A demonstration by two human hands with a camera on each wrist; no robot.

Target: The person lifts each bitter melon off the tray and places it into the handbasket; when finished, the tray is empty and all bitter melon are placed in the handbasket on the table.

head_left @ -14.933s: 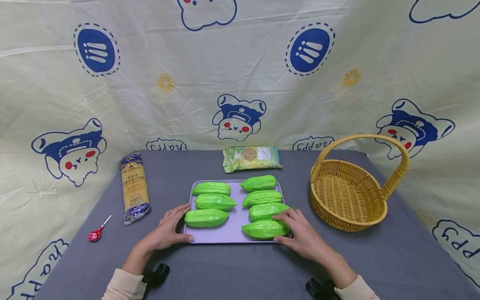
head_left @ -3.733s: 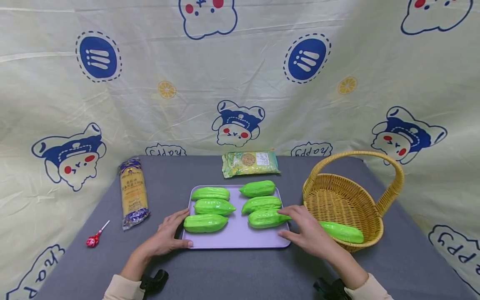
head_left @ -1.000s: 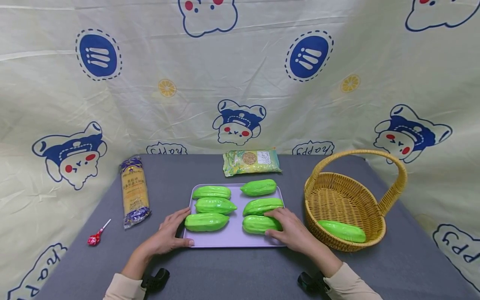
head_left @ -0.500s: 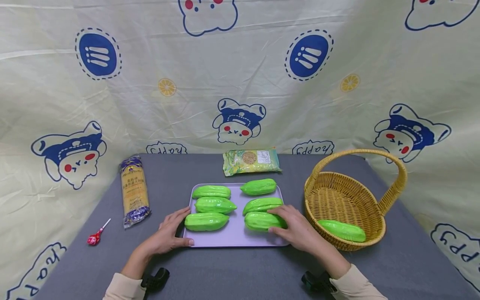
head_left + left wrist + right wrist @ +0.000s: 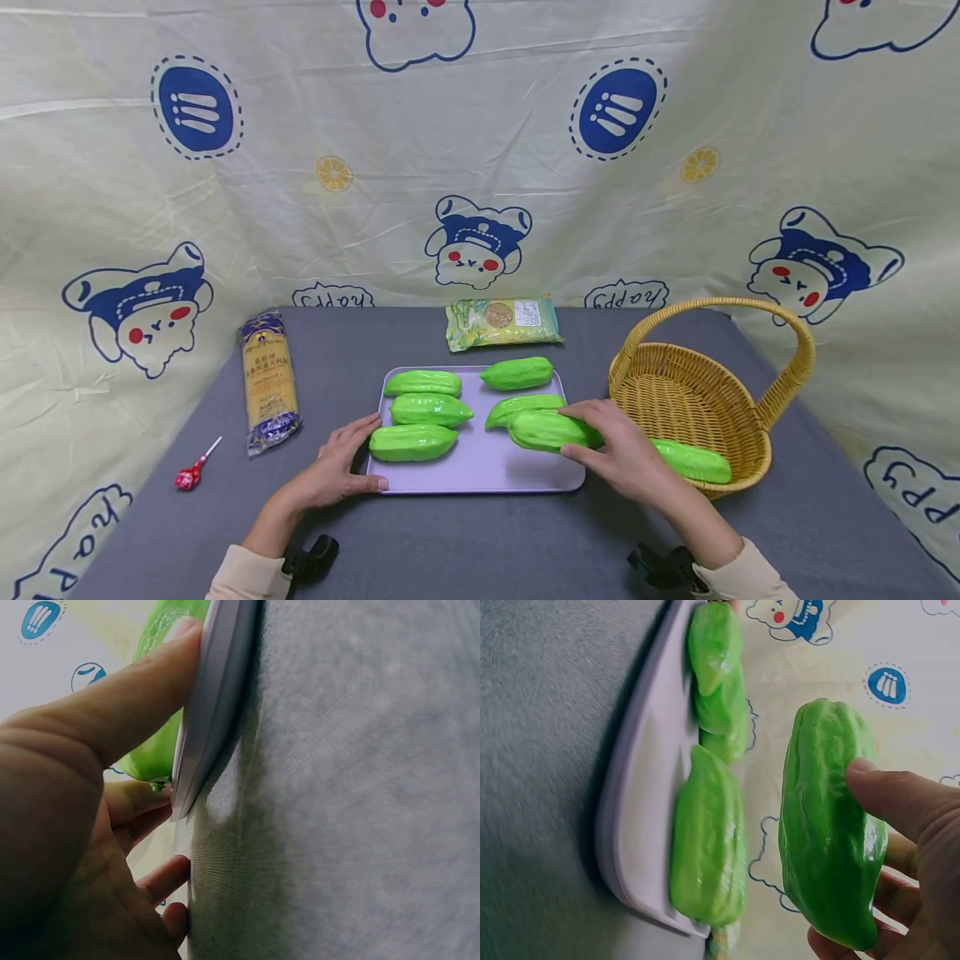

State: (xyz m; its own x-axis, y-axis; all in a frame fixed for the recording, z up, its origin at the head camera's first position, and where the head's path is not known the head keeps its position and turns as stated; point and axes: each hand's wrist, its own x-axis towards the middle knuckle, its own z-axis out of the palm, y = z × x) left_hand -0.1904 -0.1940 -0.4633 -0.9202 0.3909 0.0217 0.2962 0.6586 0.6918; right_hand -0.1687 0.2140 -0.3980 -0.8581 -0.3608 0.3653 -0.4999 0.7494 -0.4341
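Observation:
In the head view my right hand holds a ridged green bitter melon by its right end, above the right side of the lilac tray. Thumb and fingers grip its sides in the right wrist view. My left hand touches the tray's near left corner; its thumb rests on the rim, as the left wrist view shows. Three bitter melons lie on the tray's left side. Two more lie at the right; the nearer one is partly hidden by the held one. Another bitter melon lies in the wicker basket.
The basket's tall handle arches over it, right of the tray. A green-yellow packet lies behind the tray. To the left are a yellow-and-blue pasta pack and a red lollipop. Grey cloth covers the table.
My right hand has lifted the nearest right-hand bitter melon from the tray and moved it rightward. Earlier, another one went from the tray into the basket. The left hand has stayed at the corner.

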